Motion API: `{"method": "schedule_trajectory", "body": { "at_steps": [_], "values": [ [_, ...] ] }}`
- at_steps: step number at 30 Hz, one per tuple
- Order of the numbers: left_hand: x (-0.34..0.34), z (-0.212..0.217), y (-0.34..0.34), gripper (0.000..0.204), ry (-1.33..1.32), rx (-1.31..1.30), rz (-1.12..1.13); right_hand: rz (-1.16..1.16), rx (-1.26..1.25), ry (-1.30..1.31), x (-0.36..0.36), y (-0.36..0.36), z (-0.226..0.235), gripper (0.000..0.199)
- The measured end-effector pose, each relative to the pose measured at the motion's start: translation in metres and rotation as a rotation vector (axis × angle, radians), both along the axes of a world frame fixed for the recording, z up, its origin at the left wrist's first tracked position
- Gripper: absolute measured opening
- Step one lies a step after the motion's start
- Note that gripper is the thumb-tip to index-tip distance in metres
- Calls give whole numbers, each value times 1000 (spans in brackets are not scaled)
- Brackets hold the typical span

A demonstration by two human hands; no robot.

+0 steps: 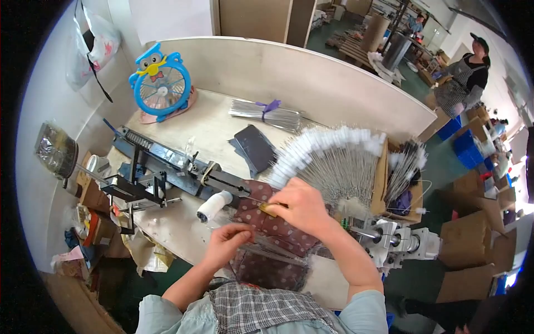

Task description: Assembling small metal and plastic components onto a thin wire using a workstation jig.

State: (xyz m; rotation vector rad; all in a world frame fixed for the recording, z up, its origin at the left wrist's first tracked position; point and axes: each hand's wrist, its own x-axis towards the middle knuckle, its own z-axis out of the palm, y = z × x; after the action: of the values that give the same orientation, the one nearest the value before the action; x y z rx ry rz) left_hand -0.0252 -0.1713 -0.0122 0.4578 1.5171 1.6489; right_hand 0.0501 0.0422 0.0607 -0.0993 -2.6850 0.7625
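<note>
My right hand (305,207) is closed, thumb and fingers pinching a small yellow piece (267,209) above a brown polka-dot cloth (257,193). A thin wire runs from the end of the dark bench machine (186,170) toward these fingertips. Lower and to the left, my left hand (227,243) has its fingertips pressed together; whatever is between them is too small to make out. Thin pale wires (281,249) lie on the cloth beside it. A white wrapped roll (214,206) sits between the machine and my left hand.
White-tipped wire brushes (334,153) fan out beyond my right hand, beside a cardboard box (381,189). A metal clamp device (397,240) stands at right. Farther back are dark sheets (253,147), a tied wire bundle (266,113) and a blue fan (161,89). A person (464,78) stands beyond the partition.
</note>
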Motion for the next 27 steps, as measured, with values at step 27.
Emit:
{"method": "schedule_trajectory", "body": {
  "at_steps": [27],
  "values": [
    [-1,-17,51,20,-464,219,253,-137,118,159,32,-45,-27,21]
  ]
}}
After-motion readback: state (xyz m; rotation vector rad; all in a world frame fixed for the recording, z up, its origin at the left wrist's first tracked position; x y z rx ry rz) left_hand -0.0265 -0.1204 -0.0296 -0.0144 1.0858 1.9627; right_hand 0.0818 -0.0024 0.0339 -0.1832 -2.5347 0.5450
